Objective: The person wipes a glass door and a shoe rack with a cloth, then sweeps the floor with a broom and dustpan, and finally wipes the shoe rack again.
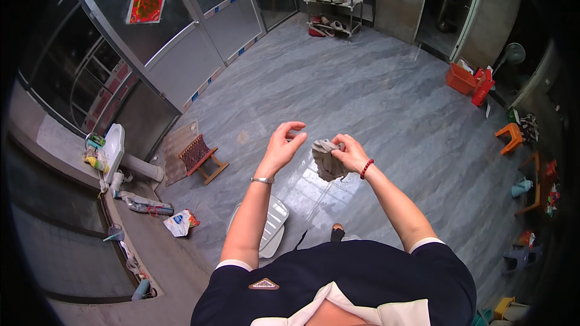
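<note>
My right hand, with a red bead bracelet at the wrist, pinches a crumpled grey-brown cloth by its upper right edge, and the cloth hangs down to the left of the fingers. My left hand, wearing a silver bangle, is raised to the left of the cloth, thumb and fingers apart, touching nothing. Below my left forearm, a light grey plastic lid or tray with slots is on the floor, partly hidden by the arm.
A folding wooden stool stands on a mat at left, near a pedestal washbasin. A white bag lies below. Far off is a shoe rack. At right are an orange stool and a red-orange basket.
</note>
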A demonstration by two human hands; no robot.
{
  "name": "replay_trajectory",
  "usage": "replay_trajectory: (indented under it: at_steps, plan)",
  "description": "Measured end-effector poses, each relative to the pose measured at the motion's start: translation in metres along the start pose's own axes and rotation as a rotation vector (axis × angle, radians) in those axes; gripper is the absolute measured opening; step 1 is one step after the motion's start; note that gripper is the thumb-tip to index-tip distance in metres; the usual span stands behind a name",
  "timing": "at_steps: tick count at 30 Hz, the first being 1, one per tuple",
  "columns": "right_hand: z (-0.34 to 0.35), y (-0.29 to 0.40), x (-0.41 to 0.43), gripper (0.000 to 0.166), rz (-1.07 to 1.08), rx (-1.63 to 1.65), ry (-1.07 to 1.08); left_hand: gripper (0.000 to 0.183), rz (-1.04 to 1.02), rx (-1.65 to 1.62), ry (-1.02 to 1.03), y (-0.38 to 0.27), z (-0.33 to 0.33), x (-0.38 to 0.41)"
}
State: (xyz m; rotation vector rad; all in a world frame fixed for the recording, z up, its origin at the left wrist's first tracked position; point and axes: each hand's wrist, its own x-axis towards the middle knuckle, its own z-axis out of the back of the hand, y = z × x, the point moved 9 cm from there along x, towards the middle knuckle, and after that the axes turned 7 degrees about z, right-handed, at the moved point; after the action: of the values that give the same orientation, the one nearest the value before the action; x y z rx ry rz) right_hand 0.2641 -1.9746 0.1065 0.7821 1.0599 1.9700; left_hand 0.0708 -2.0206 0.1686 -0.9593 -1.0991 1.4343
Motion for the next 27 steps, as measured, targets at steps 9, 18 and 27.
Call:
replay_trajectory:
  at_steps: [9,18,27]
  plan:
    - [0.025,0.026,0.167,0.013,0.317,-0.151,0.082,0.071,0.015,0.58,-0.074,0.084,-0.02,0.133]
    - [0.059,-0.007,0.346,0.011,0.303,-0.32,0.005,0.01,0.214,0.145,-0.249,0.153,0.062,0.317]
    - [0.077,-0.046,0.46,0.013,0.351,-0.421,-0.073,0.006,0.234,-0.062,-0.361,0.082,0.132,0.476]
